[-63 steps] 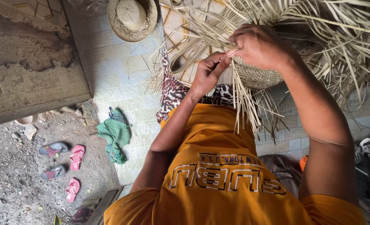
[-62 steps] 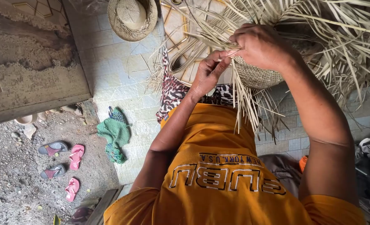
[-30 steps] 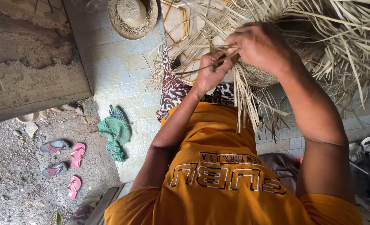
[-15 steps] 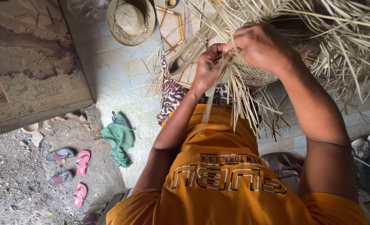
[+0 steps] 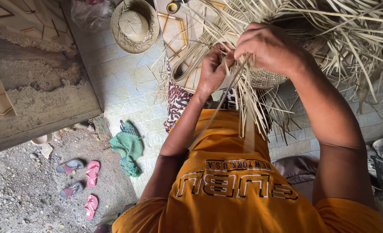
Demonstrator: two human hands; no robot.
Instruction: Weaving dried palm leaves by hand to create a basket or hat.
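Half-woven round basket of pale straw — under right hand, which pinches loose pale palm strips taut; left hand beside it grips one strand, apparently for interlacing.

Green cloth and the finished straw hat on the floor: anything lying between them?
Head view: only bare pale floor tiles between the green cloth and the straw hat.
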